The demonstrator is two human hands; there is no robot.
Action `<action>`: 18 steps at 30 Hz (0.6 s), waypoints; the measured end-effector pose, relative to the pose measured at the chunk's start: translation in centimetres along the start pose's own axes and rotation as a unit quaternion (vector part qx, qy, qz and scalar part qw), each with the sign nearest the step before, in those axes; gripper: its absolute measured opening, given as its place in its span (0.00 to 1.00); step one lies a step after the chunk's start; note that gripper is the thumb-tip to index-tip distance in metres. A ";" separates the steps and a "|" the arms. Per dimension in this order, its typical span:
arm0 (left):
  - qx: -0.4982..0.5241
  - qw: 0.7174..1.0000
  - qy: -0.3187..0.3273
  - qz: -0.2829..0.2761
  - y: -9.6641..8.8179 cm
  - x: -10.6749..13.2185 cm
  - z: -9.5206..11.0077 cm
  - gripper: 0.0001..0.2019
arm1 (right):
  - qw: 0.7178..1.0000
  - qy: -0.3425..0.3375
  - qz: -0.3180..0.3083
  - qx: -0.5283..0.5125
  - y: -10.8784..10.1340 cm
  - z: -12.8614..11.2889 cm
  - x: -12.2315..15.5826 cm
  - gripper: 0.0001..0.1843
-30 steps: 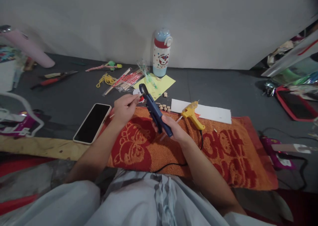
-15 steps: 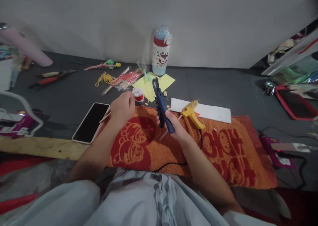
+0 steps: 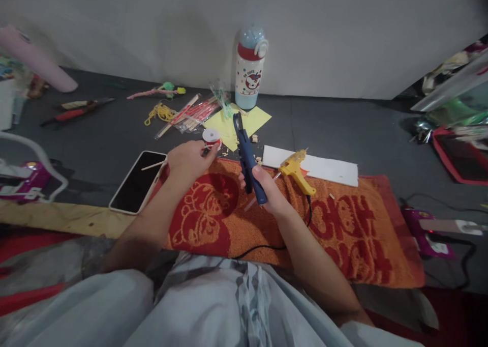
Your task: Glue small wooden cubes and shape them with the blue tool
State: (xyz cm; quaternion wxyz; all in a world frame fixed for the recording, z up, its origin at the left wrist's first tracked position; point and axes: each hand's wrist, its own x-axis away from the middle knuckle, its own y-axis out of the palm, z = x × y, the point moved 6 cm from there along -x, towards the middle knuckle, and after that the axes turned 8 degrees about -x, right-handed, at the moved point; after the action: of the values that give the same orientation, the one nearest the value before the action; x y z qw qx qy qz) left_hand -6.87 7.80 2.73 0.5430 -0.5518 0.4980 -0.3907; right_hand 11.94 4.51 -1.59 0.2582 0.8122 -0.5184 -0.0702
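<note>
My right hand [image 3: 265, 192] grips the handles of dark blue pliers [image 3: 247, 155], their jaws pointing away from me over the orange towel [image 3: 343, 230]. My left hand [image 3: 187, 160] is closed on a thin wooden stick [image 3: 151, 165] that pokes out to its left over the phone [image 3: 138, 181]. Its fingertips lie next to a small red and white spool [image 3: 211, 136]. A yellow glue gun [image 3: 295, 170] rests on the towel just right of my right hand, its black cord trailing toward me.
A white strip [image 3: 324, 166] lies behind the glue gun, and yellow paper [image 3: 256, 121], small wooden bits, packets of sticks [image 3: 192, 114] and a water bottle [image 3: 249, 69] sit beyond. Red-handled cutters [image 3: 74, 112] lie far left. A wooden plank [image 3: 57, 219] runs along the left front.
The pliers have swung upright, away from my left hand. My left hand has lowered toward the spool, and the stick now pokes out to its left.
</note>
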 end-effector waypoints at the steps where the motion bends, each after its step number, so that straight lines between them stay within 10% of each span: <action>1: 0.001 1.000 -0.001 0.001 0.1 -0.1 0.0 0.30 | 1.000 0.001 0.000 0.002 0.0 0.0 0.0 0.28; 18: 0.028 0.999 -0.015 -0.033 0.8 -0.1 0.2 0.21 | 1.000 0.022 0.007 -0.001 0.2 0.3 -0.1 0.30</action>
State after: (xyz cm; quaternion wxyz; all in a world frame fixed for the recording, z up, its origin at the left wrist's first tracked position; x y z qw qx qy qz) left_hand -6.83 7.99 1.97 0.5522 -0.5584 0.4601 -0.4142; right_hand 11.61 4.43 -1.76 0.2710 0.8095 -0.5184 -0.0509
